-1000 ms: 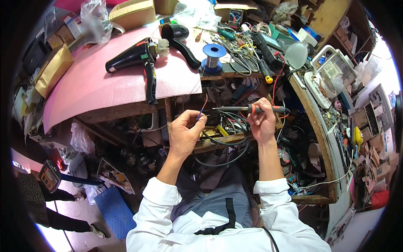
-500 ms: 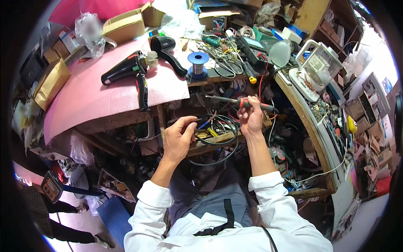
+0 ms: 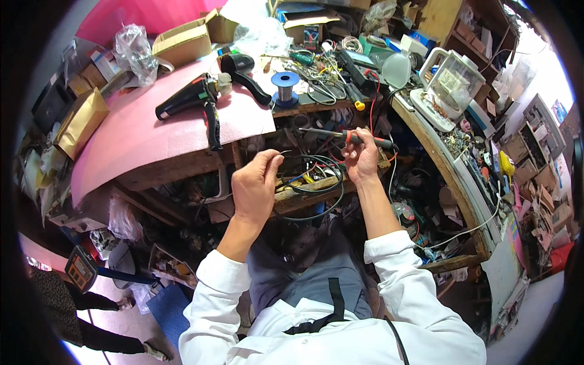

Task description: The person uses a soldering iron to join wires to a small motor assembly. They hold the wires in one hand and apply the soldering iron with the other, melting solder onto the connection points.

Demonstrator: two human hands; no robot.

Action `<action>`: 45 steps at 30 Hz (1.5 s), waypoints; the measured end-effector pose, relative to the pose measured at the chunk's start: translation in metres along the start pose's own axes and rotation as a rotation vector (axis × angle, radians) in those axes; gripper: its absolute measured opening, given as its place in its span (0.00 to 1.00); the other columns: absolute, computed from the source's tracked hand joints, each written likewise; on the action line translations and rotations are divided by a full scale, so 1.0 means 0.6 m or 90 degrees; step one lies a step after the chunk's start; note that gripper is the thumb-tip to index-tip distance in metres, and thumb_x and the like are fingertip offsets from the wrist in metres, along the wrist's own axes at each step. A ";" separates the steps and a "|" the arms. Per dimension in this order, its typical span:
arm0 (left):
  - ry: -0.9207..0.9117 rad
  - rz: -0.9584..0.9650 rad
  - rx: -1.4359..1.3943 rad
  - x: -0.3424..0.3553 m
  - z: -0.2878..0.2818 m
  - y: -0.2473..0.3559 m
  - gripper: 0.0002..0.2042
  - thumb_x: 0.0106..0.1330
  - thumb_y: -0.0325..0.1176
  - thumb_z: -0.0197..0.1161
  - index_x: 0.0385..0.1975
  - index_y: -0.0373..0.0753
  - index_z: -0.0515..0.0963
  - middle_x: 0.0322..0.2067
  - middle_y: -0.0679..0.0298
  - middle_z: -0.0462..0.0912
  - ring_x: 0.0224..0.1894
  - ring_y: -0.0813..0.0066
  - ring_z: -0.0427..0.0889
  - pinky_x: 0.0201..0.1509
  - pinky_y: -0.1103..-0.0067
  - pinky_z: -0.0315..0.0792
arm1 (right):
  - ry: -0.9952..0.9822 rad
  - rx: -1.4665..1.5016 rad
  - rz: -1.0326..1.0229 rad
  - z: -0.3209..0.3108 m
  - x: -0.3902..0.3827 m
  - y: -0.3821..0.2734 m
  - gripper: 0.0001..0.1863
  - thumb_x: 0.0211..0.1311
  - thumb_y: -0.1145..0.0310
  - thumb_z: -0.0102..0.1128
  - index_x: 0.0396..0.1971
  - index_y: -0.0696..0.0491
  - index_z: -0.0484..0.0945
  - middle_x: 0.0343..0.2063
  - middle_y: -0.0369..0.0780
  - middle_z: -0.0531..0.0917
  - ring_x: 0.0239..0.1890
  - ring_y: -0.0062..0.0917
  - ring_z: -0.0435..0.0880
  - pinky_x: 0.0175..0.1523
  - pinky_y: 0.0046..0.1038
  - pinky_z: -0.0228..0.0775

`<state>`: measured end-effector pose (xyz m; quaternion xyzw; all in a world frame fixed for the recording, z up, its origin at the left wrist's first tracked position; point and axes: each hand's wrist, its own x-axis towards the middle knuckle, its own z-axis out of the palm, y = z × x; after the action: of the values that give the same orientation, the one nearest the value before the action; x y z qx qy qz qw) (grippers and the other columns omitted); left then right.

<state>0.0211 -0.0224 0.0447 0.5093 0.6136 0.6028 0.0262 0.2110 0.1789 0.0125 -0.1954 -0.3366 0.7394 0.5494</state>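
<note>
The desk, covered by a pink sheet, fills the upper left of the frame, with a black hair dryer lying on it and a blue spool of wire just right of that, at the sheet's edge. A clear blender jug stands at the upper right. Near the centre, the left hand has its thumb and forefinger pinched narrow on the end of a thin black wire, which loops down toward the lap. The right hand closes its grip on a soldering iron with a red-and-black handle, tip pointing left. Compared with a second ago, both hands sit higher and the wire end stands nearer the tip, though not touching; joining looks close.
</note>
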 end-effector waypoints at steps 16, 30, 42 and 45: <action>-0.164 -0.271 -0.302 -0.046 0.000 0.035 0.07 0.85 0.31 0.54 0.48 0.33 0.73 0.57 0.54 0.82 0.54 0.68 0.89 0.58 0.74 0.85 | -0.081 -0.066 -0.080 0.039 -0.106 -0.101 0.07 0.73 0.64 0.61 0.39 0.51 0.77 0.21 0.33 0.75 0.21 0.16 0.69 0.30 0.24 0.65; -0.126 -0.210 -0.303 -0.073 0.022 0.042 0.08 0.84 0.30 0.56 0.50 0.31 0.77 0.51 0.57 0.87 0.53 0.71 0.89 0.60 0.74 0.84 | -0.163 -0.131 -0.167 -0.004 -0.205 -0.127 0.09 0.69 0.70 0.62 0.40 0.59 0.75 0.29 0.41 0.77 0.22 0.20 0.72 0.27 0.26 0.73; -0.038 -0.150 -0.586 -0.089 0.032 -0.001 0.07 0.81 0.28 0.61 0.48 0.29 0.78 0.54 0.50 0.85 0.54 0.59 0.90 0.64 0.66 0.85 | -0.173 -0.162 -0.177 -0.010 -0.235 -0.119 0.10 0.68 0.69 0.66 0.40 0.59 0.77 0.29 0.43 0.79 0.21 0.20 0.75 0.25 0.27 0.78; -0.059 -0.135 -0.555 -0.089 0.032 -0.006 0.07 0.81 0.28 0.61 0.48 0.30 0.78 0.53 0.50 0.85 0.54 0.60 0.90 0.64 0.66 0.85 | -0.174 -0.160 -0.181 -0.002 -0.236 -0.117 0.10 0.67 0.70 0.67 0.40 0.60 0.77 0.29 0.43 0.79 0.21 0.21 0.75 0.25 0.27 0.78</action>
<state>0.0567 -0.0430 0.0057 0.4113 0.3495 0.7757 0.3271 0.3052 0.0574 0.0503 -0.1113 -0.5216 0.6265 0.5684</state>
